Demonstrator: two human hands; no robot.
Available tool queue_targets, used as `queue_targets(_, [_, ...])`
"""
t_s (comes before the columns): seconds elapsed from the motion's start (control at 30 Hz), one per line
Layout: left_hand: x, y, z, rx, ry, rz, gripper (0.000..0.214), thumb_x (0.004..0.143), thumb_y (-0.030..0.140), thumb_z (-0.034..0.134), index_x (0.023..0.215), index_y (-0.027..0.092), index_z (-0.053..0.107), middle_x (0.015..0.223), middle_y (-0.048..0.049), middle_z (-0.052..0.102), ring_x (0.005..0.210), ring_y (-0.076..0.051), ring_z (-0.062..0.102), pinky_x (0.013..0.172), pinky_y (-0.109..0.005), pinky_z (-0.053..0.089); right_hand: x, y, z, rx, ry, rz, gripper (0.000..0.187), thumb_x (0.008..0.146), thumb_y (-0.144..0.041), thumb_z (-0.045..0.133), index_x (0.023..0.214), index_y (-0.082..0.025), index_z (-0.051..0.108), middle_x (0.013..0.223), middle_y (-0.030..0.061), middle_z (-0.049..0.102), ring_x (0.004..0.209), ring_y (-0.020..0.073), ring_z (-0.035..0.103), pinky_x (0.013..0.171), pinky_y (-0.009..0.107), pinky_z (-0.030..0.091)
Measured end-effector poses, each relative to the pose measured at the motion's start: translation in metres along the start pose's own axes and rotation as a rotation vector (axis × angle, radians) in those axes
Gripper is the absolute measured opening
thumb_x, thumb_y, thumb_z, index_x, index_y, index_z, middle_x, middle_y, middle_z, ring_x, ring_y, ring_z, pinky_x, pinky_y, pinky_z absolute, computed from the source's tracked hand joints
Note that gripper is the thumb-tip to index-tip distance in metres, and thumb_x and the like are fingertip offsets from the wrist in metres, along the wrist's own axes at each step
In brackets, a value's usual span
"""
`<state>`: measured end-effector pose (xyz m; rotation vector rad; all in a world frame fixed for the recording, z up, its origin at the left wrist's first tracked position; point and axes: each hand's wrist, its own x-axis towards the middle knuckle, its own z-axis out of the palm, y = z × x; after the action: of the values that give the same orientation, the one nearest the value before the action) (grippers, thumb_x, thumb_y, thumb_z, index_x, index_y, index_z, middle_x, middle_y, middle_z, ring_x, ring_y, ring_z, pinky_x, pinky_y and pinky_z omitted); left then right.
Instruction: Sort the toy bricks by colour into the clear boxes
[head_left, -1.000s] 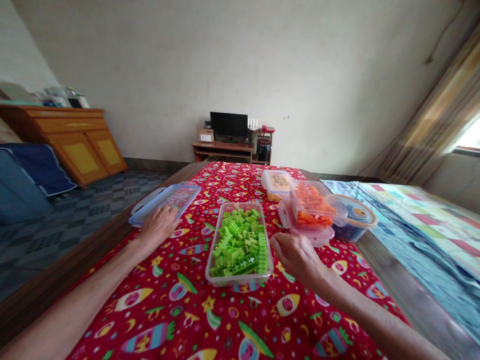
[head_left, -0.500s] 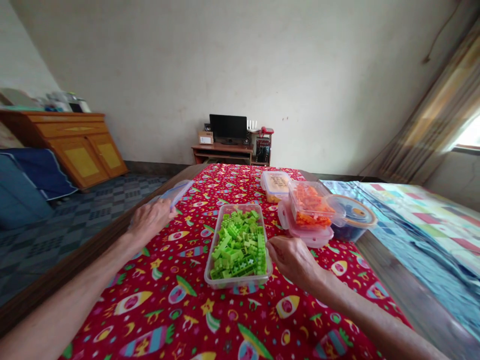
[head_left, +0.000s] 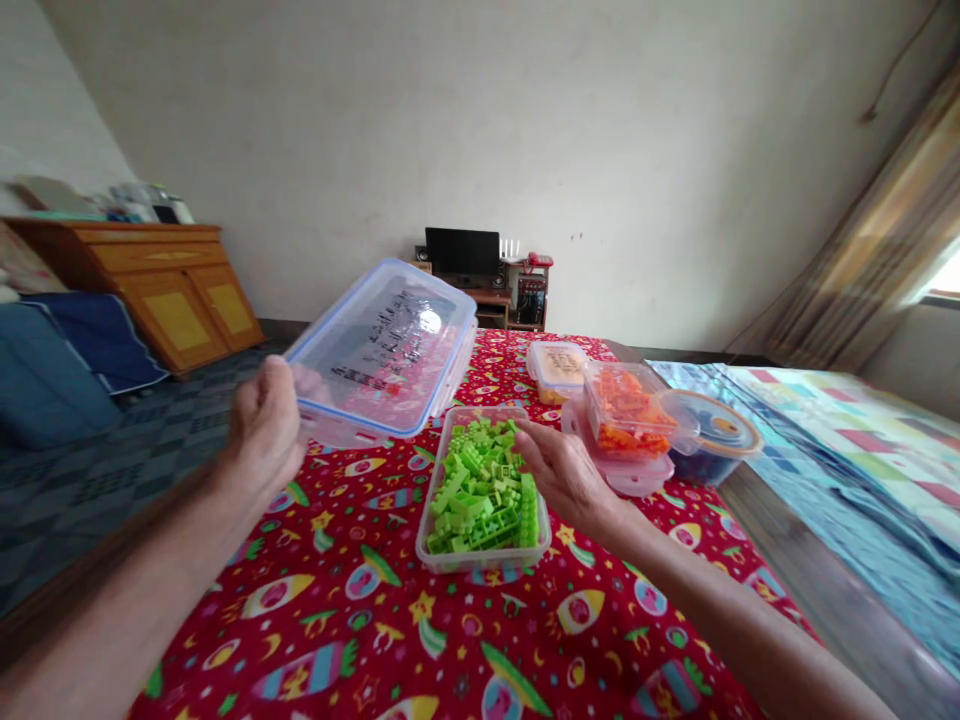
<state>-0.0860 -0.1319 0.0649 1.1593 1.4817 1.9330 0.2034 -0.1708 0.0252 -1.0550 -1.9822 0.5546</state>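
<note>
My left hand is closed on the near left corner of a clear plastic lid with a blue seal and dark writing. The lid hangs tilted in the air, above and left of a clear rectangular box. Green toy bricks fill the box, which stands without a cover on the red cloth. My right hand hovers at the right rim of the box, its fingers stretched out over the edge and nothing seen in them.
Right of the box, a clear box of orange bricks sits on a pink-edged lid. Behind it is a lidded box with yellowish contents, and beside it a round lidded tub. A patterned red cloth covers the table.
My left hand has raised the lid from the table's left side and brought it toward the box. My right hand has risen from the box's right side, fingers now stretched over the rim.
</note>
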Motion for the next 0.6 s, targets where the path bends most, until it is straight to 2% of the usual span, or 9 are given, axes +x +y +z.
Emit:
queue_targets(0.07, [-0.027,0.001,0.009,-0.145,-0.016,-0.145,0.034,0.094,0.034,0.039,0.065,0.018,0.047,0.052,0.0052,0.044,0.05,-0.01,0.047,0.06,-0.024,0.048,0.008,-0.003,0.008,0.247,-0.025,0.094,0.041,0.094,-0.052,0.033,0.089,-0.018,0.055,0.08,0.0042,0.056,0.068,0.0139,0.055,0.056,0.023,0.045])
queue_targets(0.17, [-0.065,-0.004,0.013,-0.239,-0.253,-0.297,0.034,0.08,0.05,0.06,0.071,0.018,0.057,0.059,0.0007,0.059,0.062,-0.017,0.062,0.059,-0.026,0.053,0.017,-0.001,0.012,0.472,0.013,0.187,0.052,0.087,-0.065,0.036,0.084,-0.017,0.055,0.078,0.0039,0.056,0.064,0.0136,0.055,0.052,0.024,0.048])
queue_targets(0.27, [-0.091,-0.013,0.008,-0.26,-0.451,-0.359,0.037,0.068,0.052,0.073,0.078,0.018,0.064,0.07,-0.0026,0.067,0.071,-0.02,0.066,0.063,-0.028,0.057,0.019,0.012,0.008,0.377,0.073,0.227,0.05,0.083,-0.065,0.041,0.067,-0.018,0.049,0.059,-0.0013,0.047,0.05,0.0098,0.045,0.045,0.021,0.04])
queue_targets(0.4, [-0.11,-0.026,-0.004,-0.166,-0.639,-0.481,0.037,0.068,0.052,0.074,0.076,0.018,0.063,0.073,-0.0029,0.066,0.071,-0.019,0.066,0.072,-0.032,0.059,0.009,0.039,0.006,0.188,0.076,0.284,0.043,0.082,-0.055,0.039,0.057,-0.02,0.039,0.049,-0.0044,0.034,0.046,0.008,0.034,0.042,0.021,0.025])
queue_targets(0.5, [-0.118,-0.029,-0.012,-0.057,-0.729,-0.562,0.038,0.071,0.056,0.071,0.076,0.019,0.06,0.07,-0.001,0.063,0.069,-0.018,0.065,0.071,-0.033,0.059,-0.003,0.052,0.009,0.122,0.065,0.291,0.036,0.08,-0.047,0.038,0.057,-0.02,0.041,0.051,-0.0037,0.034,0.049,0.0089,0.032,0.044,0.022,0.023])
queue_targets(0.6, [-0.12,-0.027,-0.017,0.094,-0.848,-0.583,0.044,0.073,0.061,0.066,0.072,0.019,0.055,0.062,0.0012,0.057,0.057,-0.015,0.06,0.059,-0.03,0.057,-0.015,0.058,0.012,0.051,0.06,0.281,0.034,0.081,-0.043,0.038,0.059,-0.018,0.045,0.055,-0.0023,0.039,0.053,0.0099,0.034,0.048,0.023,0.025])
